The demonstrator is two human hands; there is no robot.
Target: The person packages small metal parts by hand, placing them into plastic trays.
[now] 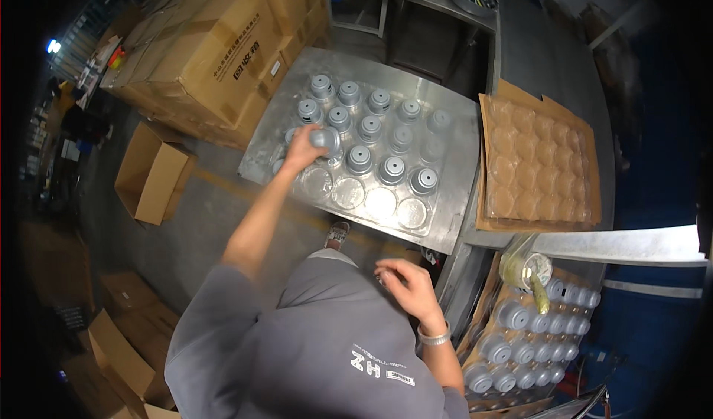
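I see the grey cup (pixel 325 143) gripped at the fingertips of the left hand (pixel 303 149), curled round its left side above the clear tray (pixel 347 192), while the half-curled right hand (pixel 408 288) hides its palm, so I cannot tell its contents.

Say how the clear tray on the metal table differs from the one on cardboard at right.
The table tray holds gray cups; the right tray shows none. The table tray lies over metal; the right tray over cardboard. Both are clear plastic with round wells.
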